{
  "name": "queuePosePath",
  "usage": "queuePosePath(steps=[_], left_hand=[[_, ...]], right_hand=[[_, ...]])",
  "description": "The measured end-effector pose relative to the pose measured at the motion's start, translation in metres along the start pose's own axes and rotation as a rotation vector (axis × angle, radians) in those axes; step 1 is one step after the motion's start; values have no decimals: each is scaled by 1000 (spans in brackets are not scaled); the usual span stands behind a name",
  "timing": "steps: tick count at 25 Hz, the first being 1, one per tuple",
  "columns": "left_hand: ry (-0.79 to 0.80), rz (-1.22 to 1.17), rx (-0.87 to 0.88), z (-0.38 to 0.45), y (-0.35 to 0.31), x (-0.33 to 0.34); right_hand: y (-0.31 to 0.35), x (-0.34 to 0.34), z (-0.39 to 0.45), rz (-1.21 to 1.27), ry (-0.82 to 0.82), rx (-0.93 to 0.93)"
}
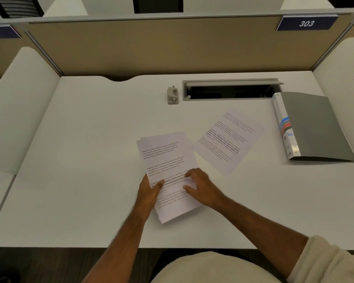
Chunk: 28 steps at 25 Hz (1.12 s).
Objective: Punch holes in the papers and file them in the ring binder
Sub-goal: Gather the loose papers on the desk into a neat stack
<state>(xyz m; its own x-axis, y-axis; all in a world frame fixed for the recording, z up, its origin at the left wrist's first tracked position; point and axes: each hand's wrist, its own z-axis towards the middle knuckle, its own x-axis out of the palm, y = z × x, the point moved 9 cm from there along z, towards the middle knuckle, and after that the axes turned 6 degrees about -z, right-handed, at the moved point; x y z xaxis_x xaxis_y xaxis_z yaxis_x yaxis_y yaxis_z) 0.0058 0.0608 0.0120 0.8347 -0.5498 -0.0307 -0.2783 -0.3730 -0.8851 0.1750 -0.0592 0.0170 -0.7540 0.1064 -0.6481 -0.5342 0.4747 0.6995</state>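
A small stack of printed papers [165,158] lies on the white desk [80,160] in front of me, its sheets slightly fanned. My left hand [149,190] grips the stack's left edge, thumb on top. Resting on the stack's lower right part is my right hand [200,185], fingers curled on the top sheet. A single printed sheet [230,139] lies apart to the right, turned at an angle. A grey hole punch [172,96] stands at the back of the desk. The closed grey ring binder [313,127] lies flat at the far right.
An open cable tray [229,90] is set into the desk behind the loose sheet. Beige partition walls [151,48] enclose the desk at the back, white side panels at both sides. A sign reading 303 [307,23] hangs at the top right.
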Motion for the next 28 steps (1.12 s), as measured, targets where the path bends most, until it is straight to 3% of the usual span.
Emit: queuePosePath(steps=[2, 4, 8, 18, 28], left_hand=[[-5, 15, 18, -1, -7, -7], [-3, 17, 30, -3, -13, -12], [17, -7, 47, -4, -25, -17], [-1, -17, 327, 11, -135, -30], [-23, 49, 339, 28, -149, -21]], right_hand=[[-18, -19, 7, -11, -121, 124], [-26, -30, 11, 148, -145, 244], [-9, -45, 21, 522, -88, 229], [78, -119, 40, 464, -283, -98], [80, -111, 49, 458, -304, -28]])
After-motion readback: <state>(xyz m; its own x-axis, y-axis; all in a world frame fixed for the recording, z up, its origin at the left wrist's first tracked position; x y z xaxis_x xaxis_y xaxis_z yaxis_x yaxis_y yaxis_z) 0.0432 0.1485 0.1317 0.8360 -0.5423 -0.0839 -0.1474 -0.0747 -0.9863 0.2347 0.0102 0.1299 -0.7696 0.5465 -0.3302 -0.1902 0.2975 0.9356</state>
